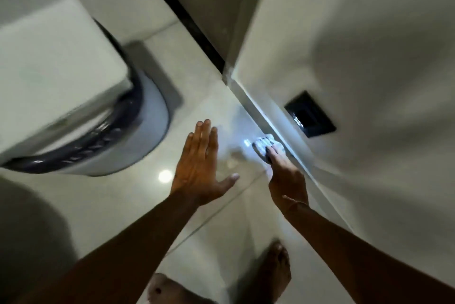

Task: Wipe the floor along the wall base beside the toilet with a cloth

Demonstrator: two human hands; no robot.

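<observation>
The right hand point(285, 175) presses a small white cloth point(267, 145) on the shiny floor point(103, 205), right where the floor meets the wall point(369, 57). The left hand point(200, 165) is flat and open, fingers spread. The toilet point(73, 97) sits to the left. A bare foot point(277, 271) shows below.

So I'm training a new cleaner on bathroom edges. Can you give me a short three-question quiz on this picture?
1. True or false: the left hand holds the cloth.
2. Where is the cloth? A) on the toilet B) on the floor at the wall base C) beside the foot
3. Name the dark rectangle set low in the wall.

Key: 1 false; 2 B; 3 a black plate, kind unclear.
</observation>
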